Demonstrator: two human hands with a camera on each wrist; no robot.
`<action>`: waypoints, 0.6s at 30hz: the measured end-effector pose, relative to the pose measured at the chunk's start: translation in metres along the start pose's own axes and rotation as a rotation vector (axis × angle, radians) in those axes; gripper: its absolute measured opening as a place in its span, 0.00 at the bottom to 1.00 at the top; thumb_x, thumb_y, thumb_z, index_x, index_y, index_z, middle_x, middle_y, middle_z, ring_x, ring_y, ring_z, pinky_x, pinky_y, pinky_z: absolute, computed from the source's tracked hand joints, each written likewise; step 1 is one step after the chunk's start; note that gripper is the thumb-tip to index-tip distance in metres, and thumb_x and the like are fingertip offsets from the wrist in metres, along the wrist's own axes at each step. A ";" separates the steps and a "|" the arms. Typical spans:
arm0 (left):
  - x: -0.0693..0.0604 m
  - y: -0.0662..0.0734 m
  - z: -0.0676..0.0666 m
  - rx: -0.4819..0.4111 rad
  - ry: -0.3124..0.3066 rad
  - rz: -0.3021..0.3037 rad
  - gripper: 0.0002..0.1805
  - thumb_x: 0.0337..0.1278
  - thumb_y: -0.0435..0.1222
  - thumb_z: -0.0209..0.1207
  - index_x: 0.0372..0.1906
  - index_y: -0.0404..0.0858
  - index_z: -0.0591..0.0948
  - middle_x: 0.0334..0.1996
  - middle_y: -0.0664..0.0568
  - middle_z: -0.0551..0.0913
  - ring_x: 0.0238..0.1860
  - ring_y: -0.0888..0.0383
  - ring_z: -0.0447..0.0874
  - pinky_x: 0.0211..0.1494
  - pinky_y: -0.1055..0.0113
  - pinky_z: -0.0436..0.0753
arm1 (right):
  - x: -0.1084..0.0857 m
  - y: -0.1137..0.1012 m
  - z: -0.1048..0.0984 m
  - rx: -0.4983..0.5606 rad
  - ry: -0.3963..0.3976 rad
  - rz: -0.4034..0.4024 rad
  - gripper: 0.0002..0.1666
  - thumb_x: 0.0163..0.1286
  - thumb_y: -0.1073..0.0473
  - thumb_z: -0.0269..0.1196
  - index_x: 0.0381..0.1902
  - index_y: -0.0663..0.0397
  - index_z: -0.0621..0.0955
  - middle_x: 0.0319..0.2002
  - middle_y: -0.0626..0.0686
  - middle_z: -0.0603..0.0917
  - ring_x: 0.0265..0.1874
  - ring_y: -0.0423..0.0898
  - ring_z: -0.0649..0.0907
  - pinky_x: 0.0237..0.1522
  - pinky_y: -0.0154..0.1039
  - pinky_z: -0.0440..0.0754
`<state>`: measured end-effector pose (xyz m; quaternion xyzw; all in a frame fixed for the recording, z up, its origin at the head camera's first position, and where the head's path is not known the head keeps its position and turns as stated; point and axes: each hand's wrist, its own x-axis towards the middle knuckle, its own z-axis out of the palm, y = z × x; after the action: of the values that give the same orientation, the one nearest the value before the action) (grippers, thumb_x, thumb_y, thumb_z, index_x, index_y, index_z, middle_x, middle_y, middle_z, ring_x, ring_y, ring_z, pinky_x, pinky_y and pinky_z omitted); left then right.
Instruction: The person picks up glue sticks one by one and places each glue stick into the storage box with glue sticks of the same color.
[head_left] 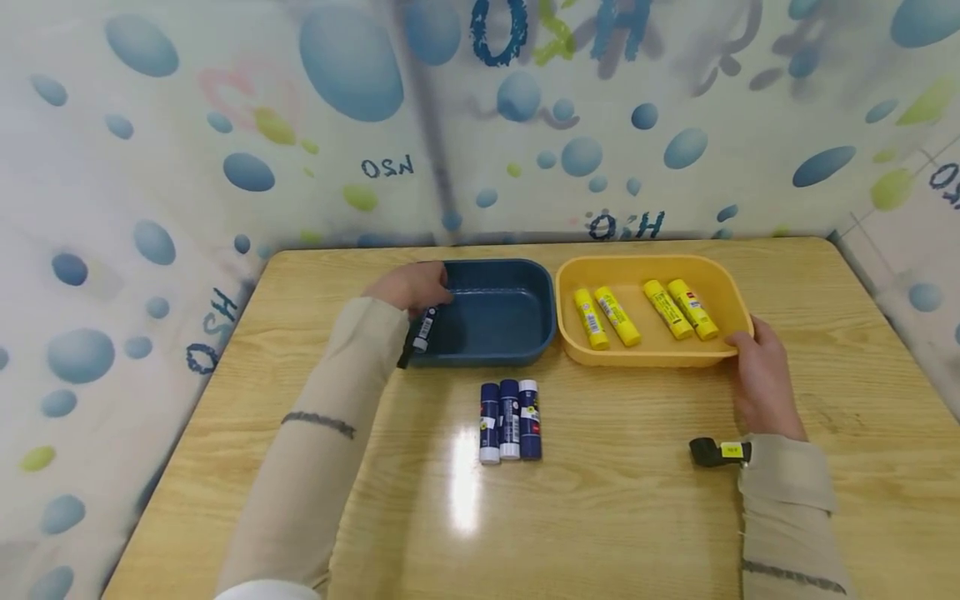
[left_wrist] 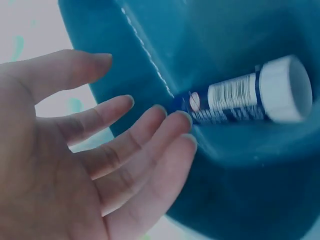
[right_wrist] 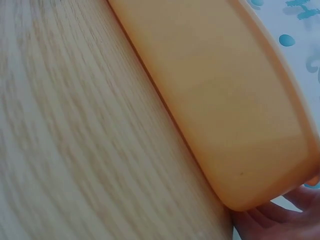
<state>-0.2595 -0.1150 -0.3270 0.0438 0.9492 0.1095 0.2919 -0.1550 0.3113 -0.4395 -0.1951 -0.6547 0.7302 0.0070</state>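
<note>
My left hand (head_left: pixel 411 287) is over the left end of the blue tray (head_left: pixel 491 321). Its fingers are loosely bent and apart in the left wrist view, with nothing between them and the thumb. Right by the fingertips, a dark blue glue stick (left_wrist: pixel 230 100) with a white end lies in that tray. At the front right corner of the yellow tray (head_left: pixel 637 357), my right hand (head_left: pixel 767 379) grips the rim, its thumb over the edge and its fingers against the outside. Several yellow glue sticks (head_left: pixel 618 317) lie inside this tray.
Three dark blue and white glue sticks (head_left: pixel 509 419) lie side by side on the wooden table (head_left: pixel 615 483), in front of the blue tray. Both trays stand next to each other near the table's back edge. A patterned wall (head_left: pixel 480 150) rises behind.
</note>
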 end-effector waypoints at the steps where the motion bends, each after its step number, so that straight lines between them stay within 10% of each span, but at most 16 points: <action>1: -0.002 0.001 0.002 0.006 0.002 0.019 0.17 0.60 0.44 0.49 0.51 0.41 0.67 0.42 0.48 0.73 0.34 0.52 0.74 0.33 0.63 0.74 | 0.001 0.001 0.000 -0.001 -0.004 -0.002 0.32 0.69 0.57 0.44 0.69 0.43 0.50 0.67 0.49 0.50 0.61 0.42 0.58 0.61 0.32 0.57; 8: -0.022 0.009 0.015 0.049 0.041 0.100 0.23 0.61 0.49 0.48 0.58 0.43 0.66 0.44 0.51 0.74 0.36 0.54 0.74 0.40 0.59 0.73 | -0.013 -0.011 0.009 -0.034 -0.011 0.032 0.32 0.70 0.58 0.41 0.70 0.43 0.46 0.69 0.47 0.46 0.62 0.43 0.54 0.64 0.39 0.50; 18: -0.051 0.011 0.028 -0.002 0.249 0.180 0.23 0.58 0.51 0.51 0.53 0.44 0.70 0.34 0.54 0.76 0.27 0.59 0.76 0.33 0.63 0.75 | -0.014 -0.013 0.011 -0.007 -0.015 0.022 0.32 0.70 0.59 0.41 0.70 0.44 0.46 0.68 0.47 0.46 0.62 0.42 0.53 0.64 0.38 0.49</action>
<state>-0.2012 -0.1064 -0.3196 0.1147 0.9701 0.1406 0.1612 -0.1484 0.2992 -0.4224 -0.1966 -0.6550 0.7295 -0.0065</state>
